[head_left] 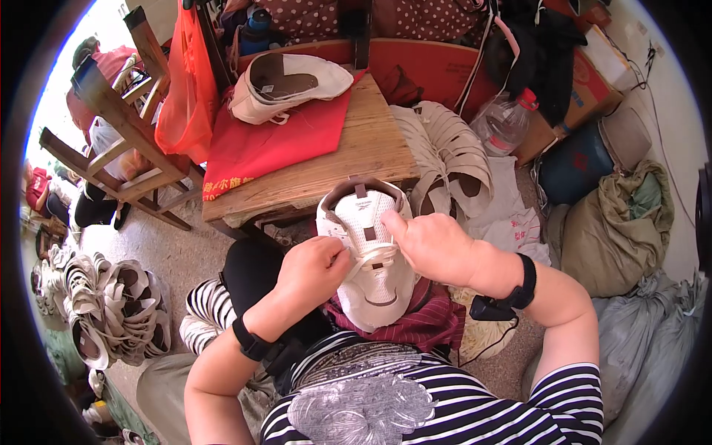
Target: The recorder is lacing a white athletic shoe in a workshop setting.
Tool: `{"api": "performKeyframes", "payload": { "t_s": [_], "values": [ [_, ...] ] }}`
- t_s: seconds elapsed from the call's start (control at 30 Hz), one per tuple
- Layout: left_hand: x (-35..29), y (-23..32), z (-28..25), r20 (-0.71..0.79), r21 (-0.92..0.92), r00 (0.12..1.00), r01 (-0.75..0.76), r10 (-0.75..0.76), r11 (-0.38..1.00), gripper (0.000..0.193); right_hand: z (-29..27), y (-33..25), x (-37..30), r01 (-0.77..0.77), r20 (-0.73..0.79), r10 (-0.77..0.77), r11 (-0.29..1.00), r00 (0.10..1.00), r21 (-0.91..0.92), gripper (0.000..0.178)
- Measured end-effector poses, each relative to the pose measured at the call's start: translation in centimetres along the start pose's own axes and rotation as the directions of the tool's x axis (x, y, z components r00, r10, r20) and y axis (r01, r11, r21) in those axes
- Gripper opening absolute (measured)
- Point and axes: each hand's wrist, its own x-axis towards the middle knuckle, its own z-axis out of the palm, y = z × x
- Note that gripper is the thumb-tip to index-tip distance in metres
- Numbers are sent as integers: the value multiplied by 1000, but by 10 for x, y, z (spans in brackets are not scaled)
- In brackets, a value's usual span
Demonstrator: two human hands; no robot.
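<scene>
Item: white shoe upper (368, 259), unfinished, with a perforated front panel and a brown-lined collar. It is held over the lap, above a dark red striped cloth (434, 320), just in front of the near edge of the tabletop (371, 148). The long axis runs away from the body: the collar opening is turned toward the tabletop, the rounded toe end toward the person's chest. The outer face is turned up to the camera.

Left hand (315, 268): curled at the left edge of the upper, thumb and fingertips pinched on a white strap or lace at its middle. A black band is worn at the wrist.

Right hand (432, 245): laid on the right side of the upper, forefinger stretched out and pressed to the front panel, the other fingers folded. A black band with a small black box is worn at this wrist.

Surroundings: a second shoe upper (285, 85) is laid on a red cloth (274, 141) on the tabletop. A pile of cut pale shoe pieces (452, 156) lies to the right, beside a clear plastic bottle (504, 122). Another heap of uppers (111, 311) rests on the floor at the left, near wooden chairs (119, 126).
</scene>
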Motion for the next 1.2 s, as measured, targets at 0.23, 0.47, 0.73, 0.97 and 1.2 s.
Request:
{"api": "performKeyframes", "payload": {
  "t_s": [0.23,0.47,0.73,0.97,1.2],
  "values": [
    [9,4,-14,55,355,973,-230,226,906,13,-2,8,-1,111,11,-111,990,994,-90,33],
    [27,1,-46,159,182,878,-475,451,861,27,-19,27,12,375,-329,-437,897,837,-236,20],
    [23,-7,-33,135,215,922,-386,364,897,12,-15,51,4,382,-64,-377,909,924,168,23],
    [25,-13,-16,38,24,975,-220,219,975,11,-11,55,13,357,5,-360,925,933,133,22],
    [4,39,-26,17,-428,998,-47,60,902,14,7,32,21,132,-117,-98,934,988,333,21]
  ]
}}
